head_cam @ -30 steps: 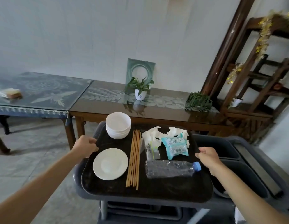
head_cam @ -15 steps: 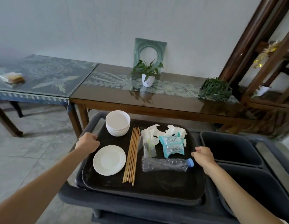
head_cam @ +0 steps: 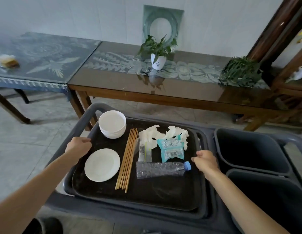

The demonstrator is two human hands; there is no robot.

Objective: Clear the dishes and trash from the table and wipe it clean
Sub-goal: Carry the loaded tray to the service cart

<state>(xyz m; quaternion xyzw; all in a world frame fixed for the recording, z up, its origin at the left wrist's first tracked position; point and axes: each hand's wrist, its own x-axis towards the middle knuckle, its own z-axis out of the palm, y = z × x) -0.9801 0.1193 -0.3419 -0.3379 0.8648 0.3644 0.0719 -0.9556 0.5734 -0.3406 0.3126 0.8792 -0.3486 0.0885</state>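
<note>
Both grips clenched on tray (head_cam: pixel 163 196) edges; bins (head_cam: pixel 248 149) right, table (head_cam: pixel 163 92) ahead.

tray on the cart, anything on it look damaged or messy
The plastic bottle lies on its side, crushed and dented, near the right hand. Crumpled white napkins sit loose behind the teal packet. The bowls, plate and chopsticks look tidy and intact.
</note>
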